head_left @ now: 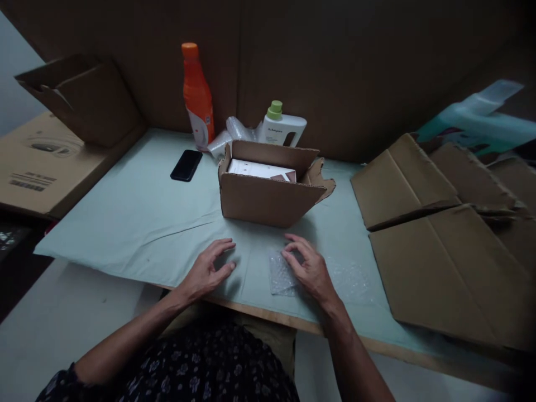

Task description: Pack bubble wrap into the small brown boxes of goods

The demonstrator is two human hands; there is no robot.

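Observation:
In front of me stands a small cardboard box point(268, 198), its top flaps up and a white carton point(259, 169) inside. My left hand point(211, 265) hovers near the table's front edge with fingers apart and nothing in it. Over a piece of clear bubble wrap point(281, 273) is my right hand point(307, 265), fingers curved and apart; whether its fingertips touch the wrap I cannot tell. More bubble wrap point(352, 279) lies flat to the right of that hand.
Behind the box are an orange bottle point(197, 97), a white bottle with a green cap point(282, 129) and rolled bubble wrap point(238, 131). A black phone point(186, 165) lies left. Cardboard boxes point(444, 273) and a teal bottle point(469, 120) occupy the right; an open carton point(96, 100) stands far left.

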